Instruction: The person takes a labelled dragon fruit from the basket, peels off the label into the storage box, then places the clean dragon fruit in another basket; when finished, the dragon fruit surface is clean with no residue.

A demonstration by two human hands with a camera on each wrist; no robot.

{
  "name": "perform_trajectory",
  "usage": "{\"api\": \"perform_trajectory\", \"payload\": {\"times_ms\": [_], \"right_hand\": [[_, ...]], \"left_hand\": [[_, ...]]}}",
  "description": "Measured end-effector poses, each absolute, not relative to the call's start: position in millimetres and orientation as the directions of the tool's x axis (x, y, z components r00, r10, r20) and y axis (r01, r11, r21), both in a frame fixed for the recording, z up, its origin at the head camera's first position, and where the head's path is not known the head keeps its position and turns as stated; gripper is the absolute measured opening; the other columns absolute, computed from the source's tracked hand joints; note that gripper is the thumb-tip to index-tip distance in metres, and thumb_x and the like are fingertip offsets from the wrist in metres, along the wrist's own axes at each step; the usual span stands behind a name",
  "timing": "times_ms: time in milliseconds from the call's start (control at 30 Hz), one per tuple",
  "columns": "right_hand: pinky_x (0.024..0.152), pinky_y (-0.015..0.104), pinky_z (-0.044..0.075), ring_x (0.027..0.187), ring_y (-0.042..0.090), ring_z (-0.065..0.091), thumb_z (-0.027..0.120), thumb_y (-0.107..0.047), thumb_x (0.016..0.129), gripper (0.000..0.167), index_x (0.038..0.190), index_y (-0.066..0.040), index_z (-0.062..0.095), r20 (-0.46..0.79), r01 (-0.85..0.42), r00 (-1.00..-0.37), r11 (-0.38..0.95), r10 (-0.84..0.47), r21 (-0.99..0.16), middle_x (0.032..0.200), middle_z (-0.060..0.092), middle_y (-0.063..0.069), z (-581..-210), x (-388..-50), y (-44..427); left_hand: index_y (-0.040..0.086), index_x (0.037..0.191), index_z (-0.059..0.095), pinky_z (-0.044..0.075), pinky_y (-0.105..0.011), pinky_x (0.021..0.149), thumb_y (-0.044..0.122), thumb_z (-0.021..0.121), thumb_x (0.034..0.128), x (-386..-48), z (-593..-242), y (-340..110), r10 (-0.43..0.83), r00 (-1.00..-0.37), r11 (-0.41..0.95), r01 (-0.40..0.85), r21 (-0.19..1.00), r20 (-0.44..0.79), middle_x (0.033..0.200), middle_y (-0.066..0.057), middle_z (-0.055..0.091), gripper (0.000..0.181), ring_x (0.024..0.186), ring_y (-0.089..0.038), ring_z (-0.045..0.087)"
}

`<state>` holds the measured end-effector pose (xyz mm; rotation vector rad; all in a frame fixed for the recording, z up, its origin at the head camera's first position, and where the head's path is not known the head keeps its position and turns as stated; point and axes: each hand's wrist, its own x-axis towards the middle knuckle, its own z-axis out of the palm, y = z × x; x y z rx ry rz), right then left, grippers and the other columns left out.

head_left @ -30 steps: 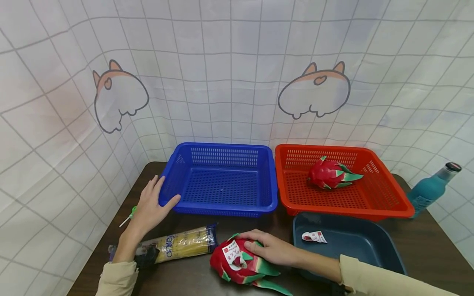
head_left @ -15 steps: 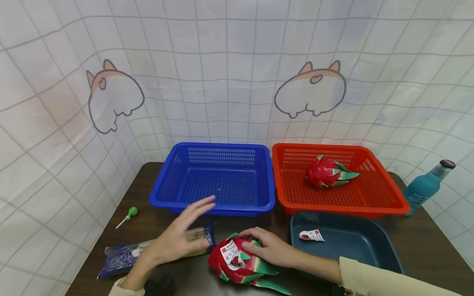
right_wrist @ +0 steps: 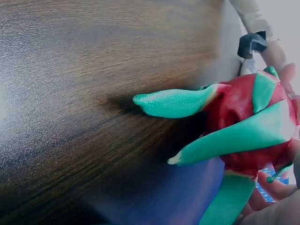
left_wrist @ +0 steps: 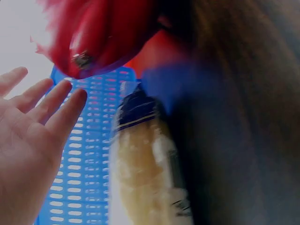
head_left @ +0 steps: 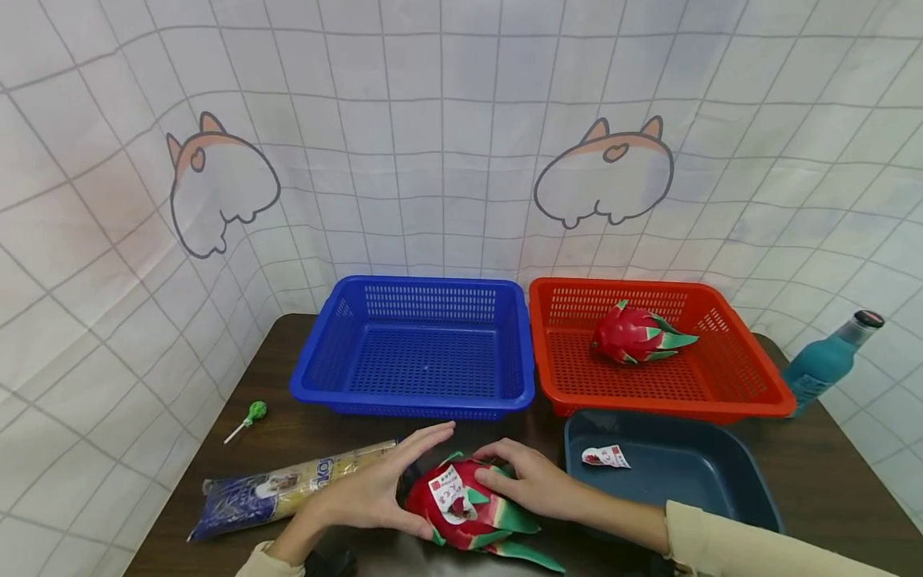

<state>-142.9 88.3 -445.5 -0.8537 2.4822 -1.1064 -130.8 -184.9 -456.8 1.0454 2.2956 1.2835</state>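
Note:
A glossy red dragon fruit [head_left: 485,513] with green leaf tips and a white label lies at the table's front, its leaves pointing right. My right hand [head_left: 530,481] holds it from the right, fingers over its far side. On its left, my left hand [head_left: 371,489] is spread, with the thumb reaching in front of the fruit's left end. The left wrist view shows these fingers [left_wrist: 70,103] extended and apart from the fruit [left_wrist: 112,37]. Behind the left hand lies a pack of pasta [head_left: 288,485], partly hidden. The right wrist view shows the fruit's leaves [right_wrist: 234,136] close up.
A blue basket [head_left: 425,393] and a red basket [head_left: 671,407] stand at the back. The red one holds another dragon fruit [head_left: 627,335]. A dark tray [head_left: 678,481] with a label [head_left: 606,457] is at right. A blue bottle [head_left: 822,369] and green lollipop [head_left: 255,413] flank them.
My left hand has come from the blue basket's left side, over the pasta pack, to the dragon fruit's left end. My right hand stays on the fruit, which has hardly moved.

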Motion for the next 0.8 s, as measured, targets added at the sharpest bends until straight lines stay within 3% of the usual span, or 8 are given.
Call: {"api": "perform_trajectory", "payload": {"times_ms": [200, 400, 533, 800], "right_hand": [[0.079, 0.023, 0.05, 0.096, 0.01, 0.06, 0.055, -0.04, 0.098, 0.034, 0.116, -0.013, 0.067, 0.052, -0.427, -0.795, 0.496, -0.604, -0.756, 0.112, 0.066, 0.0, -441, -144, 93], [0.08, 0.023, 0.053, 0.093, 0.004, 0.06, 0.058, -0.032, 0.097, 0.025, 0.109, -0.012, 0.069, 0.119, -0.433, -0.806, 0.441, -0.58, -0.786, 0.105, 0.066, -0.002, -439, -144, 96], [0.076, 0.023, 0.053, 0.088, 0.0, 0.058, 0.061, -0.03, 0.095, 0.021, 0.106, -0.014, 0.069, 0.147, -0.448, -0.795, 0.406, -0.588, -0.797, 0.102, 0.065, -0.002, -436, -141, 95], [0.074, 0.026, 0.051, 0.087, 0.004, 0.056, 0.064, -0.033, 0.093, 0.018, 0.103, -0.02, 0.071, 0.173, -0.498, -0.766, 0.402, -0.619, -0.768, 0.101, 0.065, -0.004, -433, -136, 89]], "left_hand": [[0.032, 0.156, 0.006, 0.038, -0.04, 0.112, 0.034, 0.084, 0.0754, -131, -463, -183, 0.767, -0.642, 0.352, 0.424, 0.834, 0.003, 0.162, 0.004, 0.013, 0.112, 0.145, -0.02, 0.026], [0.032, 0.156, 0.003, 0.034, -0.039, 0.116, 0.029, 0.085, 0.074, -132, -467, -184, 0.775, -0.632, 0.347, 0.397, 0.85, -0.021, 0.163, 0.004, 0.012, 0.116, 0.148, -0.021, 0.023], [0.026, 0.157, 0.005, 0.039, -0.036, 0.111, 0.031, 0.084, 0.0753, -133, -471, -184, 0.789, -0.615, 0.334, 0.417, 0.845, -0.008, 0.161, -0.002, 0.02, 0.114, 0.143, -0.02, 0.032], [0.028, 0.156, 0.008, 0.043, -0.031, 0.106, 0.029, 0.085, 0.0746, -134, -476, -185, 0.793, -0.609, 0.318, 0.432, 0.844, 0.013, 0.157, -0.002, 0.027, 0.112, 0.136, -0.017, 0.039]]}}
